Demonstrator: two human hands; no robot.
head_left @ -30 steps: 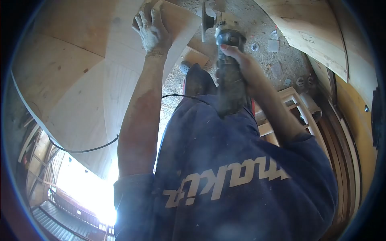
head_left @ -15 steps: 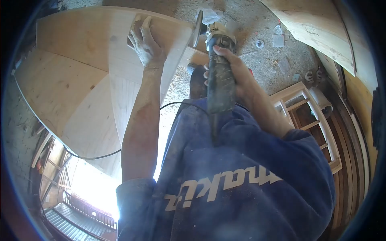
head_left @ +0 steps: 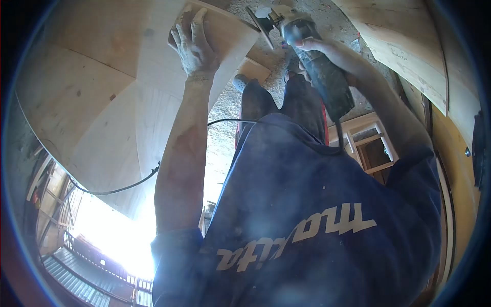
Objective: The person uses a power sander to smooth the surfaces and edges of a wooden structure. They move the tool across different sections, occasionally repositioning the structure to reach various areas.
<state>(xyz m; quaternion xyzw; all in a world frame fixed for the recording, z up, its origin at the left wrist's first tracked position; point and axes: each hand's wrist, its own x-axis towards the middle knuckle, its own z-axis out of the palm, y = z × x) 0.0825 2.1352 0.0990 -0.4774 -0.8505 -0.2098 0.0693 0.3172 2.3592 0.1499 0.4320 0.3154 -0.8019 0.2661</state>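
Note:
My left hand (head_left: 194,47) lies over a pale wooden board (head_left: 227,35) on the large wooden tabletop (head_left: 76,105). Its fingers bend slightly over the board's top face and hold it down; the thumb is mostly hidden. My right hand (head_left: 327,51) is wrapped around the dark body of an angle grinder (head_left: 330,84). The grinder's disc (head_left: 260,26) is tilted edge-on, close beside the board's right end. From the grinder's rear a black cord (head_left: 230,121) loops across my front to the tabletop.
At my right stands a white-framed wooden window sash (head_left: 371,140). Large wooden panels (head_left: 399,56) lean along the right side. A small wooden piece (head_left: 253,70) lies near my feet on the rough floor (head_left: 225,105). Bright light comes in at lower left.
The grinder has swung right and tilted, its disc now slanting near the board's end. My left hand stays on the board, and the whole view has shifted.

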